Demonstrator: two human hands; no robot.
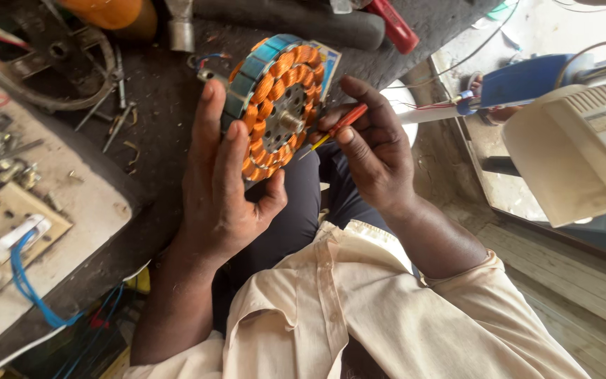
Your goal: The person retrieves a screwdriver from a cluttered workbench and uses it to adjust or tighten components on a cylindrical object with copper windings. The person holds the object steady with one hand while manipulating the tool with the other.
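Note:
My left hand (pixel 222 179) grips a round motor stator (pixel 275 105) by its rim and holds it upright on edge above my lap. The stator has several orange copper coils around a grey metal hub and a teal outer band. My right hand (pixel 373 144) holds a small screwdriver (pixel 338 126) with a red handle. Its yellow tip points at the coils on the stator's right side, close to them or touching.
A dark workbench (pixel 163 91) lies ahead with a metal wheel (pixel 43 52), loose screws and small tools. At the left sits a board with blue wires (pixel 26 281). On the right are a cream plastic housing (pixel 569 154) and a blue part (pixel 520 81).

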